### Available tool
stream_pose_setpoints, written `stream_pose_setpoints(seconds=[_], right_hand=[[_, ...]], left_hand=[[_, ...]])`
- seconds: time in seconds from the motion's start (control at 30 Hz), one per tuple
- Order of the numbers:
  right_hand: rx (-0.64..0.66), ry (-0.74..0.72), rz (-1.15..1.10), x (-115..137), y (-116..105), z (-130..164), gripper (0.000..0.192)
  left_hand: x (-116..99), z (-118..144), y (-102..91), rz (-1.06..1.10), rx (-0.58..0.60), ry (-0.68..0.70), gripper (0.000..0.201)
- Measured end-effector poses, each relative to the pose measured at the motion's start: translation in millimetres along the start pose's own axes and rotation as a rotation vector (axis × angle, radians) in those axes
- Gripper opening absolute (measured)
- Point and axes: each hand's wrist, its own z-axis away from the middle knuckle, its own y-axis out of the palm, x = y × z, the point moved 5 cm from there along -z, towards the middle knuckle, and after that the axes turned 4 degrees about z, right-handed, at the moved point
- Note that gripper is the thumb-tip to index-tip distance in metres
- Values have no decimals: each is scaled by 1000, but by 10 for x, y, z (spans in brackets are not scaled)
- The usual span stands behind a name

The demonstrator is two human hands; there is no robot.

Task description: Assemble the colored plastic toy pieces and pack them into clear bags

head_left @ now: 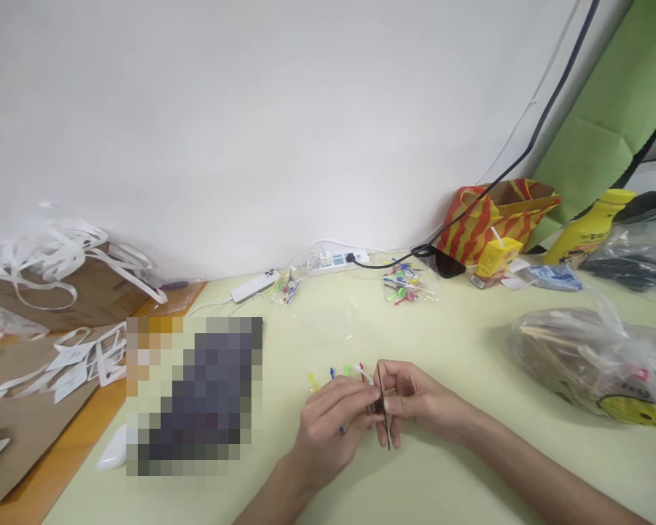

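Close together over the table, both my hands work on a thin flat dark-edged piece (383, 379), which I see almost edge-on. My right hand (418, 399) grips it from the right, thumb and fingers on its near side. From the left, my left hand (331, 423) pinches a small black part (379, 405) against it; the fingers hide most of that part. Just beyond my left hand lie small coloured plastic pieces, among them a yellow one (313, 380), a blue one (333, 372) and a red one (360, 370).
Clear bags of coloured pieces (407, 282) lie near the power strip (333, 260). To the right are a tied plastic bag (590, 357), a drink carton (496, 261) and a yellow bottle (587, 230). A pixelated dark object (205, 397) and paper bags (38, 408) occupy the left.
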Motion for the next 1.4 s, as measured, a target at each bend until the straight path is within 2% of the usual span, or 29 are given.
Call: stream_pose_setpoints(seconds=[0.13, 0.3, 0.43, 0.5, 0.6, 0.73, 0.83, 0.9, 1.03, 1.2, 1.4], right_hand=[[-46, -29, 72, 111, 29, -2, 31], [-111, -40, 196, 143, 2, 2, 37], [-183, -60, 282, 196, -54, 18, 35], [-225, -75, 309, 258, -95, 36, 33], [-318, -91, 348, 362, -205, 76, 31], [-476, -25, 489, 416, -457, 126, 31], [-619, 37, 702, 412, -664, 163, 31], [-667, 87, 838, 389, -747, 175, 28], [-645, 175, 964, 305, -772, 168, 20], [-634, 194, 1033, 272, -734, 157, 20], [-607, 225, 1073, 283, -699, 161, 24]], left_hand=[[10, -28, -22, -76, -3, 0, 32], [44, -13, -10, -100, 53, 19, 37], [104, -1, -63, -156, 69, -31, 44], [153, -1, -130, -183, 51, -69, 41], [270, 1, -269, -245, -3, -138, 30], [512, 32, -468, -371, -75, -294, 22], [696, 85, -557, -430, -69, -407, 22], [813, 141, -581, -451, -37, -479, 24], [1040, 301, -577, -495, 64, -579, 26], [1223, 434, -537, -539, 214, -607, 30], [1143, 365, -590, -564, 178, -595, 19]])
